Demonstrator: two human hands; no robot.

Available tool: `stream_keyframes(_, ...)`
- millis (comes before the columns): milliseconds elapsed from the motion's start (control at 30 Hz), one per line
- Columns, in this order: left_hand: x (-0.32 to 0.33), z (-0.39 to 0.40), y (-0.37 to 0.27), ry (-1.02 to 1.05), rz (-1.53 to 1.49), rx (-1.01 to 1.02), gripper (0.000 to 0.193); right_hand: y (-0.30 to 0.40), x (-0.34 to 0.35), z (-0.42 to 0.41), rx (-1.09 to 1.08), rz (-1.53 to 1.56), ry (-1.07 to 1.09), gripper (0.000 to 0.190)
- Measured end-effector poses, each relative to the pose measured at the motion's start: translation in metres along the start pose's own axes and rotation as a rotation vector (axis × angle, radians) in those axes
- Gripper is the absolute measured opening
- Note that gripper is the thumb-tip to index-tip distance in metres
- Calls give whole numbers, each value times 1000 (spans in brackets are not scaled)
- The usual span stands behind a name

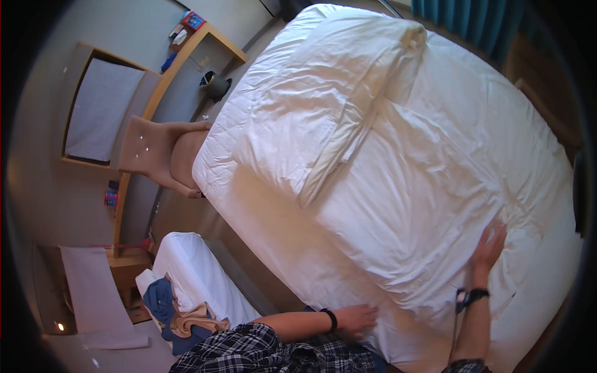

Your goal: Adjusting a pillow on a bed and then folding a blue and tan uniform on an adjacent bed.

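Note:
A wide bed [531, 326] with white bedding stretches out in front of me. My left hand [357, 321], a dark band at its wrist, is at the bed's near edge with its fingers spread; whether it presses on the sheet is unclear. Further right, my right hand [489, 247] rests on the wrinkled white sheet [419, 224], fingers extended and nothing visible in them. A dark strap with a small device [466, 298] circles that wrist. Across the far left part of the bed lies a thick white duvet [317, 102], folded over on itself.
Left of the bed is a beige chair [156, 149] by a wooden desk [161, 88], with a trash bin [216, 87] beyond. A white-covered bench [200, 270] near my left side holds blue and tan clothes [175, 307]. Teal curtains [466, 28] hang at the far right.

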State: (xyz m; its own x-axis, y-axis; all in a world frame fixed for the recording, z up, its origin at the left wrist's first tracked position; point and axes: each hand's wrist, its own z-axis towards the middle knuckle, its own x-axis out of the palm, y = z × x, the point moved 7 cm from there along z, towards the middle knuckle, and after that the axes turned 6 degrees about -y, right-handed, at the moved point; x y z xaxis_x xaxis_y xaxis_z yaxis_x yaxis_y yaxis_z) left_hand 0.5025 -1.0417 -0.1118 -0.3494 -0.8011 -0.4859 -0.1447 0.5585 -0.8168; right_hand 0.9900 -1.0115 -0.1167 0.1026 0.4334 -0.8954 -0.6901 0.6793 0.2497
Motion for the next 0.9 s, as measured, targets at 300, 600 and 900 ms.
stream_keyframes(300, 2, -346, 76, -318, -221, -1056, 53, 105, -127, -404, -370, 37, 1255, 68)
stream_keyframes(600, 148, -582, -5, -894, -567, -1728, 45, 93, -142, -360, 311, 386, 1260, 35)
stream_keyframes(900, 299, -421, -103, -692, -588, -1098, 38, 107, -141, -304, 563, 633, 1035, 27)
